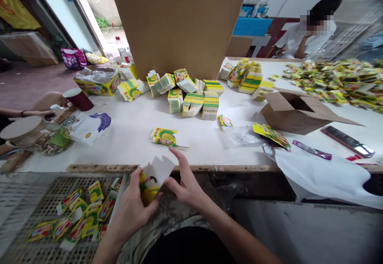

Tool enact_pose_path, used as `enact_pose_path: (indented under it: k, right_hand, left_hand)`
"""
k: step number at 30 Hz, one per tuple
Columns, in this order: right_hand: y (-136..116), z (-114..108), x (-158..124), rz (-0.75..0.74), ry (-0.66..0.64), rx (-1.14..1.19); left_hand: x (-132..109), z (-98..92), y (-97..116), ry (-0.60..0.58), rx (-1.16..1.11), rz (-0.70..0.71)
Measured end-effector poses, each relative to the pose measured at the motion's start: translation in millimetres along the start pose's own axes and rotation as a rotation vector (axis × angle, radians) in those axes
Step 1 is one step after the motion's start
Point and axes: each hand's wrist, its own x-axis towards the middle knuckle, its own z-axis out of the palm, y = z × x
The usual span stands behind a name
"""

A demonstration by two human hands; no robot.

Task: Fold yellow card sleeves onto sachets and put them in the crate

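My left hand (134,202) is closed around a small yellow and green printed carton (151,192) above my lap, at the table's near edge. White cardboard flaps stand up from its top. Beside it, my right hand (188,186) has its fingers apart, with the thumb at the carton's right edge and the index finger stretched out; it does not appear to grip anything. Just beyond my hands, a small stack of flat printed cartons (164,137) lies on the white table (128,148).
Bundled flat cartons (193,103) stand before a tall cardboard sheet (182,24). Left below is a crate (18,212) with several filled cartons (91,218). An open brown box (295,114), a phone (348,141) and a carton heap (341,80) are right. A person (320,36) sits behind.
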Motion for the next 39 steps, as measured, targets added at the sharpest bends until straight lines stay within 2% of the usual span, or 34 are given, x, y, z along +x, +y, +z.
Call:
enact_pose_path:
  k: [4,7,10,13,14,16,18,20,21,23,26,28,33,36,39]
  right_hand:
    - [7.5,14.6,-0.1,0.417,-0.161,0.626]
    - [4.3,13.3,1.1,0.518,-0.226,0.695]
    - [-0.1,8.0,0.5,0.394,-0.227,0.555]
    - [-1.1,9.1,-0.4,0.123,-0.227,0.268]
    - [-0.2,10.8,-0.1,0.038,-0.224,0.169]
    - [3.6,13.7,2.1,-0.057,-0.173,0.029]
    - [9.5,13.6,5.8,-0.058,-0.026,-0.023]
    - [16.4,9.9,8.9,-0.055,0.115,-0.074]
    - [19.8,7.2,9.6,-0.081,0.124,-0.114]
    - [26.2,2.1,9.0,-0.171,0.007,-0.209]
    - [34.2,-2.3,5.1,-0.262,-0.195,-0.313]
    - [37.4,-3.8,3.3,-0.273,-0.224,-0.346]
    - [31.6,-9.3,3.7,-0.294,-0.267,-0.345]
    - [22.6,-8.7,3.6,-0.300,-0.275,-0.355]
    - [18.6,-3.1,3.1,-0.295,-0.323,-0.460]
  left_hand:
    - [-6.6,12.7,12.4,0.067,-0.082,0.017]
    - [-7.3,13.3,12.6,-0.007,-0.021,0.101]
    - [-5.6,9.6,8.0,-0.076,0.053,0.103]
    - [-1.9,11.4,2.9,-0.099,-0.017,0.066]
    - [-0.6,13.9,1.4,-0.068,-0.040,0.076]
    - [1.6,19.7,-1.3,0.097,-0.051,0.088]
    - [3.1,23.1,-3.6,0.277,-0.077,-0.006]
    - [4.2,21.5,-5.6,0.297,-0.235,-0.197]
    - [4.8,19.0,-6.5,0.264,-0.355,-0.286]
    - [6.2,11.9,-7.7,0.229,-0.579,-0.384]
    - [8.6,0.9,-6.5,0.351,-0.728,-0.396]
    - [9.7,-4.5,-3.5,0.349,-0.780,-0.409]
    - [8.9,-9.5,2.2,0.215,-0.849,-0.466]
    - [7.4,-6.9,2.5,0.217,-0.854,-0.447]
    - [5.6,-0.5,5.6,0.284,-0.840,-0.404]
